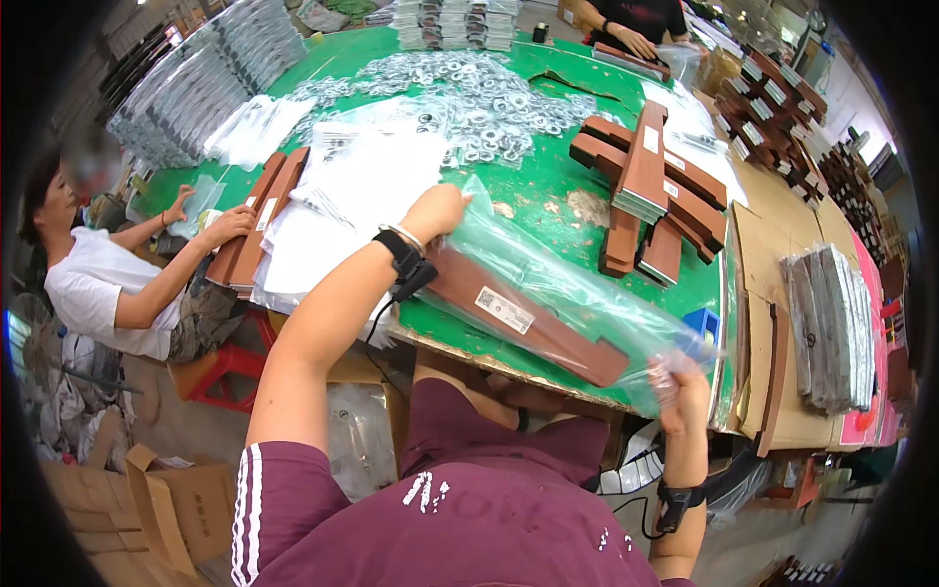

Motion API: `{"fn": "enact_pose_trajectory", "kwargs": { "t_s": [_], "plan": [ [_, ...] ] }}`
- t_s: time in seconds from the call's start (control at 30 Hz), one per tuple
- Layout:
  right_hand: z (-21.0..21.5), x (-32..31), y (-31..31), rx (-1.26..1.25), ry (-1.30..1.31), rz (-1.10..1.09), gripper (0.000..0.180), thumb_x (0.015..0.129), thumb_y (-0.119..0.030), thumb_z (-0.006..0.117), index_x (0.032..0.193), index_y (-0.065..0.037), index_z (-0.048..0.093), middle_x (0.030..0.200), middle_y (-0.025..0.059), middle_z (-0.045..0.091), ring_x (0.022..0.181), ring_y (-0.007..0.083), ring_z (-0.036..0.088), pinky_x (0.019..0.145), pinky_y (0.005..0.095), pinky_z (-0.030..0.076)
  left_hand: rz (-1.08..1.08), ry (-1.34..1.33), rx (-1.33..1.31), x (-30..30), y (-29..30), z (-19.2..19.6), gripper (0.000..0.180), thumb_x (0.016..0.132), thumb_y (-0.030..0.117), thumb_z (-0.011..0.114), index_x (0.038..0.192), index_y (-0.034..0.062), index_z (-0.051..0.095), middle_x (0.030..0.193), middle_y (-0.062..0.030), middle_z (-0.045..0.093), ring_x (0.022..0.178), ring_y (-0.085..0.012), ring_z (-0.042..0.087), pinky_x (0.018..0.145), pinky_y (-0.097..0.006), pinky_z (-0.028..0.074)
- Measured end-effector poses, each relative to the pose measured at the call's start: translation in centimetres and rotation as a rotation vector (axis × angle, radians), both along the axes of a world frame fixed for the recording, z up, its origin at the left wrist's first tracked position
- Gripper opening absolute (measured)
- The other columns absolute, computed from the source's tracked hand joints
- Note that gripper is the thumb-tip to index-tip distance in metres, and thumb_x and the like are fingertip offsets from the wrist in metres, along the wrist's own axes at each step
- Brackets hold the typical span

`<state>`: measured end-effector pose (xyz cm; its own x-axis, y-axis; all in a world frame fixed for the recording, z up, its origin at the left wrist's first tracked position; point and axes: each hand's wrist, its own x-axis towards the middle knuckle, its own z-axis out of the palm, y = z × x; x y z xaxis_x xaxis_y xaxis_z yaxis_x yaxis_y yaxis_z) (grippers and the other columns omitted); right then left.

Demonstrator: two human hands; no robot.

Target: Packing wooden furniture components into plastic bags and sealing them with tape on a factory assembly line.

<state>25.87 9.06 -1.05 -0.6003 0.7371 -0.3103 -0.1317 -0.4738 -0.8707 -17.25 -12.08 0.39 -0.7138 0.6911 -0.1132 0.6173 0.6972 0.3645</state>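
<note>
The right end of a clear plastic bag [558, 264] is pinched by the closed fingers of the right hand [688, 393]. Its left end is clamped by the fingers of the left hand [437, 212], the tips partly hidden. Between the hands, a reddish-brown bar [579, 356] with a white label [505, 309] is placed over the near edge of the green table [548, 186]; whether it is fully bagged cannot be told.

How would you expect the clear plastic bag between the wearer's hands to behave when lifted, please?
The bag is probably floppy, since its film bunches at the right hand. It may be slippery, judging by its glossy sheen, and likely light, being thin film.
</note>
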Motion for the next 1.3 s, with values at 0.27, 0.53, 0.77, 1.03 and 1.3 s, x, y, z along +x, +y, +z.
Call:
{"fn": "enact_pose_trajectory", "kwargs": {
  "t_s": [0.27,0.53,0.77,1.03,1.3],
  "plan": [
    [-1.5,0.0,-1.9,0.060,-0.165,-0.099,0.029,0.094,-0.011,0.057,0.121,0.002,0.054,0.100,0.0135,0.068,0.087,0.0270,0.069,0.076,0.0389,0.057,-0.096,-0.039,-0.010,-1.5,2.8,-4.3,0.041,0.099,0.028,0.049,0.085,-0.0060,0.068,0.071,-0.0176,0.069,0.063,-0.0323,0.068,0.061,-0.043,0.054],
    [4.5,2.4,-4.9,1.314,-1.190,0.198,0.056,0.086,-0.028,0.071,0.128,0.002,0.049,0.095,0.0262,0.066,0.080,0.0441,0.065,0.067,0.0486,0.051,0.111,0.155,0.365,0.4,-0.1,-0.2,0.045,0.089,0.029,0.066,0.117,-0.0048,0.059,0.110,-0.0261,0.064,0.103,-0.0346,0.064,0.086,-0.042,0.051],
    [4.4,1.8,-4.7,1.491,-0.665,0.281,0.014,0.089,-0.012,0.062,0.097,-0.001,0.062,0.087,0.0203,0.063,0.083,0.0371,0.063,0.072,0.0434,0.049,0.041,0.256,0.225,8.0,-8.2,3.3,0.031,0.089,0.019,0.064,0.113,-0.0006,0.060,0.102,-0.0208,0.065,0.094,-0.0354,0.064,0.083,-0.042,0.050],
    [-0.1,-0.8,-1.2,1.124,-0.336,0.187,0.006,0.082,0.001,0.049,0.087,-0.002,0.052,0.095,0.0103,0.060,0.087,0.0231,0.057,0.084,0.0315,0.046,0.090,0.521,0.025,13.6,-10.8,0.1,0.039,0.070,0.019,0.080,0.100,0.0070,0.059,0.103,-0.0080,0.060,0.114,-0.0255,0.053,0.102,-0.046,0.032],
    [1.1,-2.6,0.3,0.768,-0.188,0.496,0.019,0.092,-0.013,0.060,0.108,-0.002,0.058,0.103,0.0057,0.064,0.095,0.0170,0.061,0.082,0.0291,0.048,0.116,0.620,0.093,12.9,-11.0,-2.4,0.044,0.069,0.021,0.082,0.102,0.0067,0.057,0.099,-0.0083,0.061,0.112,-0.0258,0.054,0.105,-0.046,0.029]
  ]
}}
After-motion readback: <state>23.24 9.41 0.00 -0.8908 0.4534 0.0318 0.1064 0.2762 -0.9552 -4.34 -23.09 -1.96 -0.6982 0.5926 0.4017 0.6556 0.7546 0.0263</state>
